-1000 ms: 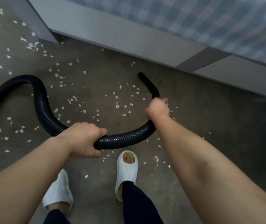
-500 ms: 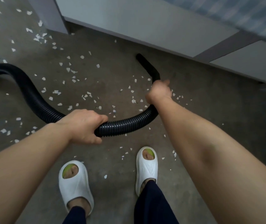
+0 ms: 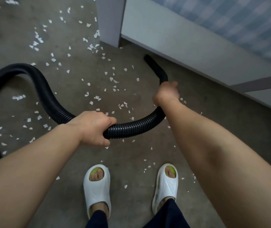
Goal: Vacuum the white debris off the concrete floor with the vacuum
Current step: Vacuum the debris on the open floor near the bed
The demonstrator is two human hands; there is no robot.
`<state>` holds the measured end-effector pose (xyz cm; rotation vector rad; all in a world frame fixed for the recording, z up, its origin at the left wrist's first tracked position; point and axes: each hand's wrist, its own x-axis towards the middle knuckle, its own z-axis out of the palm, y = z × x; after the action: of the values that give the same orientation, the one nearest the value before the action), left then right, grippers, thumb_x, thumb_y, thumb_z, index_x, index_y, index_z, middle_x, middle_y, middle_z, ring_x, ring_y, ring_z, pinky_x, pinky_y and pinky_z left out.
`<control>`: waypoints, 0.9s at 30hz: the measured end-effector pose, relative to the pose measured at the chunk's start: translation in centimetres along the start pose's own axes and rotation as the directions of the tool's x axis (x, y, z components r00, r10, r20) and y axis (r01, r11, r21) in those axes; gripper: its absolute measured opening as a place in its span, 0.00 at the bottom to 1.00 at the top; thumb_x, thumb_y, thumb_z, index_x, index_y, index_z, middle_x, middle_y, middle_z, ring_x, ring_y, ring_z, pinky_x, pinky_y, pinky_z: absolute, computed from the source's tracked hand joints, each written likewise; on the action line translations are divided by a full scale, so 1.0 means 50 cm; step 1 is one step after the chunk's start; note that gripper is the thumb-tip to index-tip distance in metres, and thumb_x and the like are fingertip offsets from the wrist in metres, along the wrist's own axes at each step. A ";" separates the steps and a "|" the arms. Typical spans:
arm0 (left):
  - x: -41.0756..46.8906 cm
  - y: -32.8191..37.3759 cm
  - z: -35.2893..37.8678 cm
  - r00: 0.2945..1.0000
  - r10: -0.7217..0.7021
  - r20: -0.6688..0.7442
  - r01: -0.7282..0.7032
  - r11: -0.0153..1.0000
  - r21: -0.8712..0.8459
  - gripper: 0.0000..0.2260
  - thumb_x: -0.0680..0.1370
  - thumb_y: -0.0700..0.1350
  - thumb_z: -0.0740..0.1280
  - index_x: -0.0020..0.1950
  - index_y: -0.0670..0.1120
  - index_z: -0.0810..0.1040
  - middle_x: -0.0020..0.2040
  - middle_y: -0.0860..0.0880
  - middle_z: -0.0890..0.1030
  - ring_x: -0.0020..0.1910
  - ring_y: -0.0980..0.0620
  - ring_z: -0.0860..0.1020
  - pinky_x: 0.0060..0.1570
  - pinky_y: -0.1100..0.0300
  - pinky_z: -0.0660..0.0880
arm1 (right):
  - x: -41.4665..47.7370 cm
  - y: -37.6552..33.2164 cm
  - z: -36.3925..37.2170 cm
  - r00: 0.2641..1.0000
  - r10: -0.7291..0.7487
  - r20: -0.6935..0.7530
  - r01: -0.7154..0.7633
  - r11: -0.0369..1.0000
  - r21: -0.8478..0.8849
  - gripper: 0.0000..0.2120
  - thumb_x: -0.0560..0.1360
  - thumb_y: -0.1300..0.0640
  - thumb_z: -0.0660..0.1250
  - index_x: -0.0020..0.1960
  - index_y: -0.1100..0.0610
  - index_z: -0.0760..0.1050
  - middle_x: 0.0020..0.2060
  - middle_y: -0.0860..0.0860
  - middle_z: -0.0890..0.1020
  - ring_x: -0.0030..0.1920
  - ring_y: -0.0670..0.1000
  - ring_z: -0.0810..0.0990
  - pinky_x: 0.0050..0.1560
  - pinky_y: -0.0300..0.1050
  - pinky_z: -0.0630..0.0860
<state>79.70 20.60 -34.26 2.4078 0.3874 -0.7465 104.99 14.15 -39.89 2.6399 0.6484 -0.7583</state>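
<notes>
A: Left hand [image 3: 92,127], grip?
B: Fingers curled down over the black ribbed vacuum hose [image 3: 131,128], clenched round it mid-run and holding it off the concrete floor [image 3: 128,162].

A: Right hand [image 3: 166,93]?
B: Grasping the front end of the hose, where the ribbing meets the smooth bent nozzle tube [image 3: 154,65]. The hand is motion-blurred, so finger detail is unreadable.

A: Nozzle position?
B: The tip is low, just beside the foot of the grey panel [image 3: 180,40] and right of the grey post [image 3: 109,22]. Contact with the floor: cannot tell.

A: White debris [image 3: 113,79]?
B: Scattered chips on the concrete, thickest left of the nozzle and around the post base. More lie inside the hose's curve, and a few near the white slide sandals [image 3: 96,191].

A: Hose run behind the left hand?
B: It arches up to the left, then drops out at the left edge.

A: Anything else?
B: Blue checked fabric [image 3: 246,22] above the panel, top right.
</notes>
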 end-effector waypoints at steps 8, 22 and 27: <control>-0.058 -0.056 -0.012 0.998 -0.064 -0.028 0.063 0.997 -0.036 0.16 0.67 0.56 0.69 0.36 0.55 0.62 0.32 0.55 0.70 0.30 0.57 0.67 0.30 0.59 0.60 | -0.019 -0.129 -0.028 0.987 -0.161 -0.025 0.160 0.986 -0.056 0.27 0.74 0.59 0.68 0.71 0.61 0.65 0.65 0.58 0.64 0.41 0.55 0.72 0.41 0.44 0.71; -0.078 0.049 -0.018 0.996 0.050 0.076 -0.047 0.998 -0.034 0.14 0.67 0.56 0.69 0.39 0.52 0.65 0.33 0.56 0.70 0.33 0.54 0.69 0.35 0.58 0.64 | -0.118 0.030 -0.009 0.996 -0.048 0.078 0.059 0.988 -0.143 0.27 0.75 0.59 0.67 0.71 0.63 0.65 0.62 0.59 0.66 0.54 0.60 0.79 0.49 0.48 0.75; -0.110 0.054 0.001 0.990 0.041 0.135 -0.039 0.999 -0.021 0.14 0.66 0.56 0.69 0.36 0.54 0.63 0.32 0.55 0.71 0.30 0.59 0.67 0.34 0.59 0.64 | -0.155 0.018 0.009 0.978 -0.179 0.105 0.195 0.967 -0.164 0.29 0.75 0.61 0.66 0.73 0.64 0.62 0.63 0.59 0.65 0.53 0.60 0.80 0.44 0.48 0.72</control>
<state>76.42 17.88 -29.86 2.3250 0.2887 -0.8790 99.39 10.63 -35.74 2.3960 0.9052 -0.8267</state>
